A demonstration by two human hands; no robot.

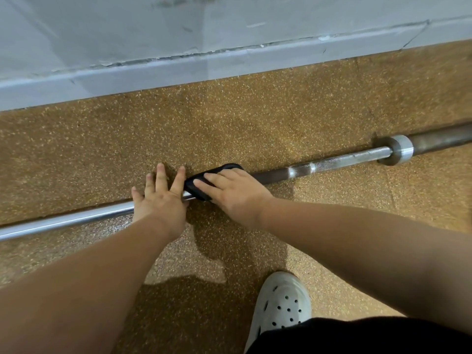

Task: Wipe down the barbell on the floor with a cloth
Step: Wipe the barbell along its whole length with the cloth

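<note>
Barbell (332, 164) lies left–right on floor (255, 118). Cloth (198, 192) is pressed onto it by right hand (237, 195), fingers nearly straight. Left hand (161, 203), fingers splayed, is braced alongside.

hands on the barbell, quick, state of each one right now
Left hand: open, fingers straight and spread, palm resting on the barbell shaft.
Right hand: open, fingers flat, pressing the black cloth onto the shaft; thumb hidden.

Long steel barbell (332, 163) lying flat on the speckled floor (255, 118), dark folded cloth (201, 183) draped over mid-shaft, left of its collar (398, 149)
</note>
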